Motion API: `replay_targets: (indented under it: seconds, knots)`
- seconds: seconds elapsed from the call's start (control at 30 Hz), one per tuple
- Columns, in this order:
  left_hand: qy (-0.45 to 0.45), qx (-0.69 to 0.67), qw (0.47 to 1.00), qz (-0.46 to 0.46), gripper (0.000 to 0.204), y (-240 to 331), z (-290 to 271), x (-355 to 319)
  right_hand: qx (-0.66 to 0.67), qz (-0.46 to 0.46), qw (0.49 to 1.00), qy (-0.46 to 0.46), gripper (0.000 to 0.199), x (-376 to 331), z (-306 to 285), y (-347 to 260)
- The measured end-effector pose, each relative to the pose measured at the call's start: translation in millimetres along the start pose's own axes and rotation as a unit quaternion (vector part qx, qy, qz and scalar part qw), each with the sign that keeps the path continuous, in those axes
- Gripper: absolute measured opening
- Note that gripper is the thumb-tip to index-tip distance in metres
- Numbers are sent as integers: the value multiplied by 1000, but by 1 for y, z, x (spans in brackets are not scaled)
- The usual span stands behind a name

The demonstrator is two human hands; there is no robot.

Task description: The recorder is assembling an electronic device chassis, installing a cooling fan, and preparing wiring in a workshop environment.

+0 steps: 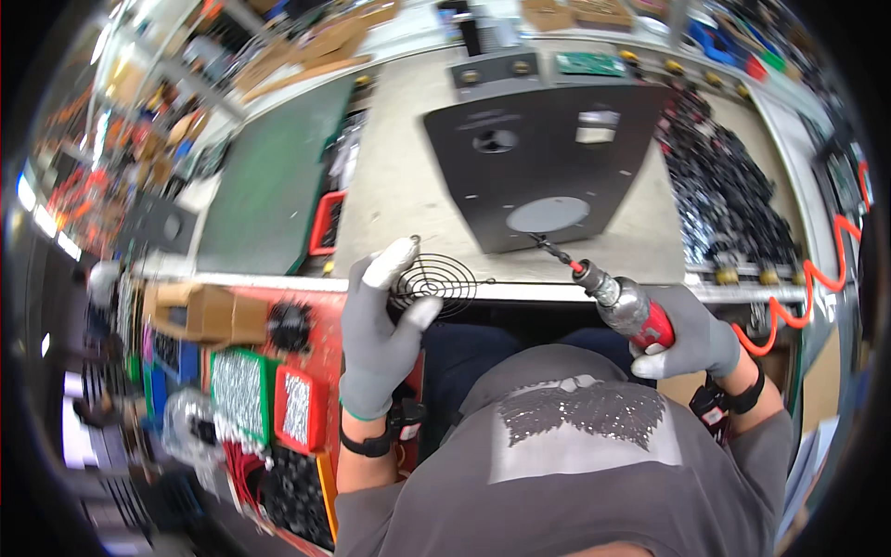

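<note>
My left hand, in a grey glove with white fingertips, pinches a round black wire fan guard between thumb and fingers, just over the bench's near edge. Wrapped in my right hand, gloved the same way, is a red and grey power screwdriver. Its long bit points up and left, toward the lower edge of a black metal panel. The panel stands on the light worktop and has a large round opening low down, a smaller round hole and a rectangular cutout. Neither hand touches it.
A coiled orange hose hangs at the right. Dark cables and small parts heap up at the bench's right. A green board lies at the left. Red and green bins of small parts stand lower left. A green circuit board lies behind the panel.
</note>
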State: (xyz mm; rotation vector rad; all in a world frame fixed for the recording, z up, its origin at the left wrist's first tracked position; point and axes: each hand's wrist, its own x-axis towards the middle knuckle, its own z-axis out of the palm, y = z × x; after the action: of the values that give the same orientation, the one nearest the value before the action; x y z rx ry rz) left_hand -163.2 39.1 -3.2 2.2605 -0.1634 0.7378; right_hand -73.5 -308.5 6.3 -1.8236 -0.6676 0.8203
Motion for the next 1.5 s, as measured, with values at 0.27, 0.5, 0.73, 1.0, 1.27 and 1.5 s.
replay_targets:
  seconds: [0.27,0.5,0.73,1.0,1.27,1.5]
  knots:
    - [-69,-132,988,35,36,15,58,32,100,77,986,104,29,-57,25,14]
    - [-81,-32,991,103,30,13,105,56,201,111,960,159,28,-49,39,12]
    - [-37,-18,993,109,31,13,109,53,234,151,950,144,28,-40,41,17]
    - [-26,2,988,152,33,6,115,54,262,171,939,139,29,-30,39,14]
    - [291,90,939,162,68,-14,129,40,451,178,870,95,28,-32,38,-9]
    - [0,-297,937,-182,44,-17,109,62,384,210,893,104,29,-42,23,-24]
